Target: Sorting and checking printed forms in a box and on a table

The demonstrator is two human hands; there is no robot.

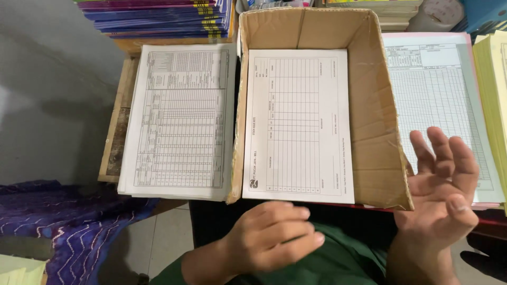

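Note:
My left hand (274, 235) hangs low at the bottom centre, fingers loosely curled and holding nothing, just below the near edge of a cardboard box (377, 132). In the box lies a stack of white printed forms (298, 126) with ruled tables. My right hand (441, 184) is raised at the box's near right corner, palm towards me, fingers spread and empty. It partly covers a stack of ruled sheets (435, 100) to the right of the box.
Left of the box a thick stack of white table sheets (179, 121) rests on a wooden tray (119, 116). Blue and purple booklets (158, 16) are piled at the back. Yellow paper (494, 95) stands at the right edge. A purple patterned cloth (63, 221) lies lower left.

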